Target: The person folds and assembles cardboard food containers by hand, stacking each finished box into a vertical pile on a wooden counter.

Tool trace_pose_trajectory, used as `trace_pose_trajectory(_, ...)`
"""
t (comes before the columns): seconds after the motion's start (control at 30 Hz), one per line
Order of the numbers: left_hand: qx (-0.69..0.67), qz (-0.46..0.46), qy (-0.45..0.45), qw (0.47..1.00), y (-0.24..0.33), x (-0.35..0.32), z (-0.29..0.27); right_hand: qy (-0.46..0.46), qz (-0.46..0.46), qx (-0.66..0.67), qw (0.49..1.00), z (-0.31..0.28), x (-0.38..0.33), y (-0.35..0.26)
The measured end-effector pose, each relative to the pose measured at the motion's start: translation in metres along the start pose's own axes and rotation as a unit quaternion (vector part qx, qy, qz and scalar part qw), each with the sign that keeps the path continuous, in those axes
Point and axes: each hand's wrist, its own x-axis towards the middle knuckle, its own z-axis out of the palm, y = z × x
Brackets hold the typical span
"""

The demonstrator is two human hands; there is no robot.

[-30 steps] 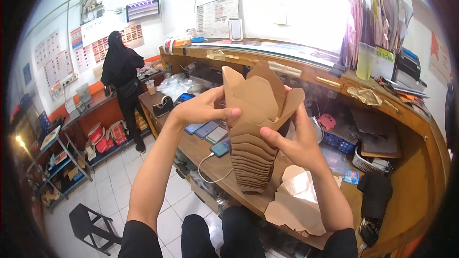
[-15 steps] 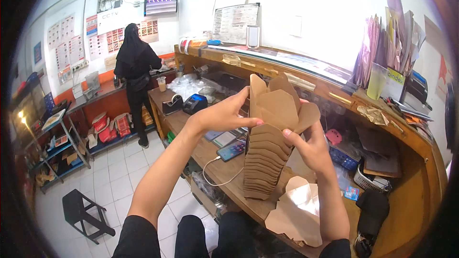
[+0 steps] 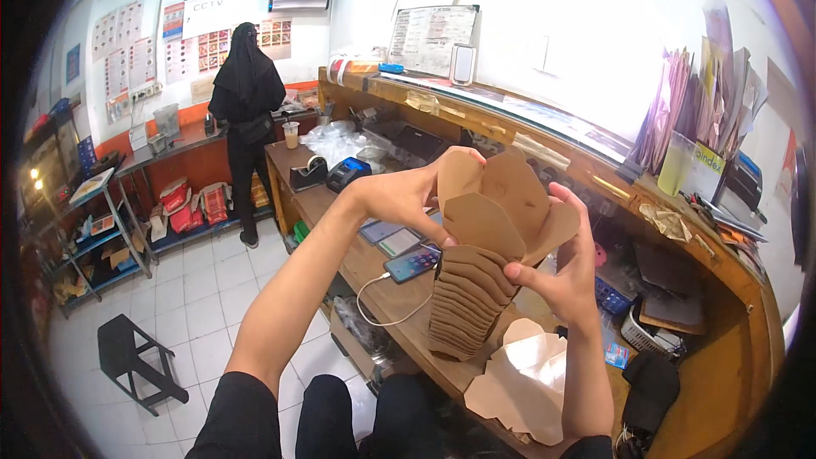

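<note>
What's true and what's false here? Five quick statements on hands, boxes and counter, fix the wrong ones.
1. The left hand and right hand are both on the stack of brown boxes. True.
2. The topmost box's flaps are folded shut. False: its flaps stand open.
3. A white cable is plugged into a phone on the counter. True.
4. The phone lies right of the stack. False: it lies left.
5. A black stool stands on the tiled floor. True.

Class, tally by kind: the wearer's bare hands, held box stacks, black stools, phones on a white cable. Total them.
Left hand plus right hand: 2
Held box stack: 1
Black stool: 1
Cabled phone: 1
Total: 5
</note>
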Motion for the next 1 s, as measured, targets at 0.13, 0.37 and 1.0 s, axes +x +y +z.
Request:
trace_pose_trajectory(0.13,0.046,0.011,0.004,0.999,0.002,-0.001,-0.002,-0.007,-0.011,-0.028,1.0,0.002,0.004,-0.007)
trace_pose_trajectory(0.37,0.004,0.005,-0.004,1.0,0.003,0.004,0.004,0.004,-0.068,-0.107,0.992,0.009,-0.003,-0.02)
trace_pose_trajectory(1.0,-0.061,0.026,-0.03,0.997,-0.011,0.006,0.004,-0.081,0.052,-0.121,0.988,0.001,0.0,-0.036)
